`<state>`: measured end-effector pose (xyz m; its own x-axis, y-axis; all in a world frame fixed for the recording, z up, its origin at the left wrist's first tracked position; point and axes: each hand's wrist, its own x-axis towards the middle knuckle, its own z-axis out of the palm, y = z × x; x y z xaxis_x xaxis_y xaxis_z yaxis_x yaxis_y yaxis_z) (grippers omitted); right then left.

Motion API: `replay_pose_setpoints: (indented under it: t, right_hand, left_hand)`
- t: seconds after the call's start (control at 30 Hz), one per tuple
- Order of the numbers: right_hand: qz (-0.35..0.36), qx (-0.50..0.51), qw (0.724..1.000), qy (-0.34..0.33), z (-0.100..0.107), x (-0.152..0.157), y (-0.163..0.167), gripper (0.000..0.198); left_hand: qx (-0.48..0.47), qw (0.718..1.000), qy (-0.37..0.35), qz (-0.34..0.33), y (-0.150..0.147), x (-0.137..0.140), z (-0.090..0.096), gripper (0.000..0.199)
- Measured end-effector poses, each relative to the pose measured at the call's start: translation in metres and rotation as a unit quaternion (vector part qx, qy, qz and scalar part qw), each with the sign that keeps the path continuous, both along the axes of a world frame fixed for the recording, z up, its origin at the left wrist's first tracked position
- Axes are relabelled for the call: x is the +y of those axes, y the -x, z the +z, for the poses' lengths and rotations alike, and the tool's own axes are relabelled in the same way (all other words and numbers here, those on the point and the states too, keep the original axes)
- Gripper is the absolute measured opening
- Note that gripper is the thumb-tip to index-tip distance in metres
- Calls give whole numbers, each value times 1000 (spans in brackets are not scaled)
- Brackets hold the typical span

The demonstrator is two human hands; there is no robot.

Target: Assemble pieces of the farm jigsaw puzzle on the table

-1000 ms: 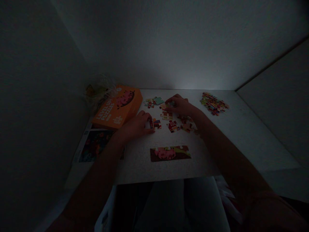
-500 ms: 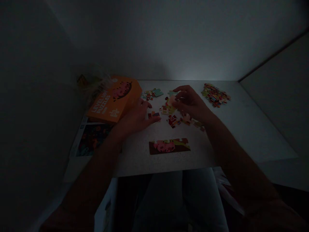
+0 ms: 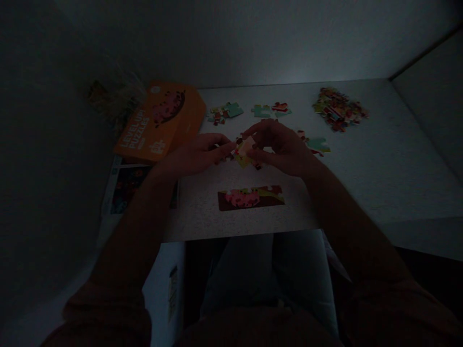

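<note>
Puzzle pieces (image 3: 245, 150), pale and yellowish in the dim light, sit pinched between the two hands just above the table (image 3: 379, 164), at its middle and a little behind the finished strip. In the head view, the only one, the left hand (image 3: 195, 155) comes in from the left with its fingertips closed on the left edge of the pieces, while the right hand (image 3: 284, 147) curls over them from the right, thumb and fingers clamped on the other edge; the two hands meet at the pieces and almost touch. How many pieces are held cannot be told in the gloom. Nearer the person lies an assembled strip (image 3: 251, 197) of joined pieces with a pink shape on a dark brown ground, flat on the table and apart from the hands. Behind the hands lie small joined clusters: one cluster (image 3: 224, 112) with a teal part to the left, another cluster (image 3: 271, 110) beside it, and a teal piece (image 3: 317, 144) just right of the right hand. A loose heap of pieces (image 3: 339, 109) lies well apart at the far right. An orange puzzle box (image 3: 161, 123) lies at the left, tilted against the wall corner, with a dark printed sheet (image 3: 125, 189) on the table in front of it.
</note>
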<state>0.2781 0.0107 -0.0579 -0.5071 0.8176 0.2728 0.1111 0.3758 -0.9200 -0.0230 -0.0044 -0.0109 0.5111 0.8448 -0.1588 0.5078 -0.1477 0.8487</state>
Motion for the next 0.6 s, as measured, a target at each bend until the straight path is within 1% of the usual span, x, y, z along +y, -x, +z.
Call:
replay_pose_setpoints:
  t: [0.1, 0.17, 0.23, 0.3, 0.4, 0.5, 0.6]
  right_hand:
    - [-13, -10, 1000, -12, -4, -1, 2, 61]
    - [-19, -15, 999, -26, -7, 0, 3, 59]
    - [-19, -29, 999, -40, -9, 0, 3, 59]
    - [-9, -53, 997, -61, -7, 0, 0, 62]
    - [18, -103, 987, -125, 0, 0, -6, 64]
    - [33, -145, 972, -182, 4, 0, -10, 60]
    - [36, -157, 967, -196, 1, 0, -10, 56]
  left_hand:
    - [-54, 998, 23, 14, 0, -4, 6, 45]
    - [-73, 997, 29, 11, 0, -5, 9, 43]
    - [-50, 999, 16, 3, 0, -4, 10, 38]
    - [-7, 1000, -3, 6, 2, -2, 11, 33]
    - [43, 999, -18, 23, 6, -3, 16, 32]
    - [82, 996, -24, 19, 11, -5, 24, 32]
    - [111, 993, -31, 10, 13, -5, 29, 33]
